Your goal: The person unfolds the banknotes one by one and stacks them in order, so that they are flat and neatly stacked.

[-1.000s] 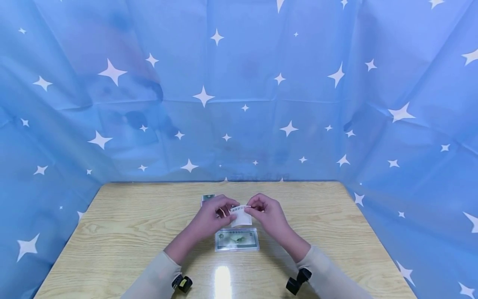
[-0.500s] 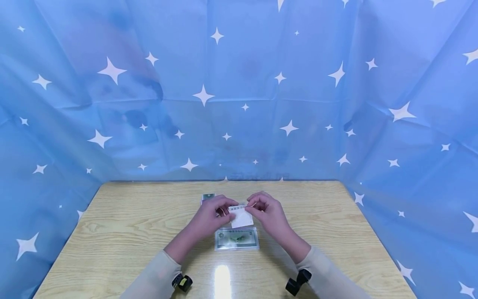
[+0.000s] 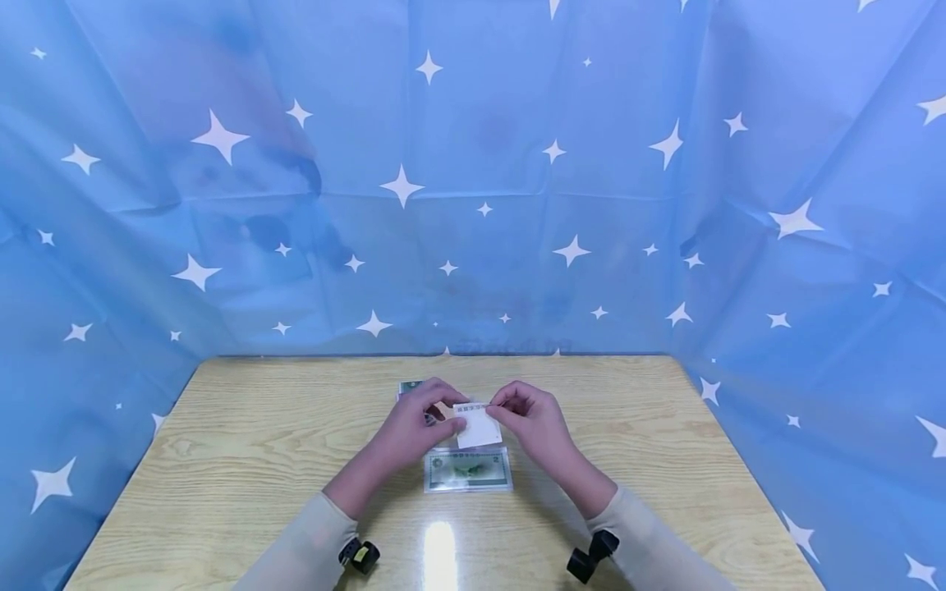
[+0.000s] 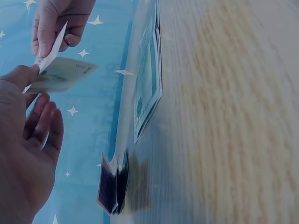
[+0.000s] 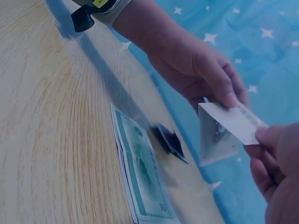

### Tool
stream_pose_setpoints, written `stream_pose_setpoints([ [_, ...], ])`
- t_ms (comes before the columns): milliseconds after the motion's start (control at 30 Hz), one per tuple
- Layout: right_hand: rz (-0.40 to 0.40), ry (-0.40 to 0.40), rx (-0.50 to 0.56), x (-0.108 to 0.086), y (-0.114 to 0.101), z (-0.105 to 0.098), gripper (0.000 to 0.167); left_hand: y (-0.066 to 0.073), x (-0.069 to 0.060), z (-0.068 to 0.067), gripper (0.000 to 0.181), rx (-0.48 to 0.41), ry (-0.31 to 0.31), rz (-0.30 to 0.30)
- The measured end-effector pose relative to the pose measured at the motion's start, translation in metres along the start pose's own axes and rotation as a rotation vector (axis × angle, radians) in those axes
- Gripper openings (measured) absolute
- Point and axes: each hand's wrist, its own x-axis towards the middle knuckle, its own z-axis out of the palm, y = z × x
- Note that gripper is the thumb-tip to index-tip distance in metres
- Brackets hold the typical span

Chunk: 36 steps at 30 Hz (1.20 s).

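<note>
A folded paper note, whitish with a printed strip along its far edge, is held up between both hands above the middle of the table. My left hand pinches its left side between thumb and fingers. On the right edge, the thumb and fingertips of my right hand pinch the printed strip. In the left wrist view a faint printed face of the folded note shows, its flaps spread apart. Just below the hands lies a stack of green banknotes, flat on the wooden table.
Behind my left hand stands a small folded paper piece, partly hidden; the left wrist view shows this dark folded piece standing with its leaves apart. A blue curtain with white stars surrounds the table's back and sides.
The folded note has tilted so that more of its white face shows to the head view. My left fingers have shifted slightly along its edge; both hands otherwise stay nearly in place.
</note>
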Motion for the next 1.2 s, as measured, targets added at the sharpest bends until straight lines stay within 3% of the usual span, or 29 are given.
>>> stream_pose_setpoints([
  [133,-0.005,0.002,0.016,-0.001,-0.001,0.000,0.005,-0.002,-0.001,0.000,0.022,0.006,0.026,0.013],
  [367,-0.002,-0.004,0.030,-0.003,-0.002,0.000,0.007,-0.002,-0.002,0.001,0.014,0.012,0.050,-0.041],
  [767,0.024,-0.015,0.047,-0.005,0.001,-0.002,0.004,-0.002,0.000,0.002,0.016,0.013,0.050,-0.020],
  [933,0.026,-0.026,0.011,-0.007,0.004,-0.003,0.010,-0.005,-0.002,0.001,0.021,0.004,-0.007,-0.047],
  [1200,0.026,-0.138,-0.147,-0.020,0.019,-0.008,0.014,-0.014,-0.017,-0.003,0.020,0.053,-0.169,-0.137],
])
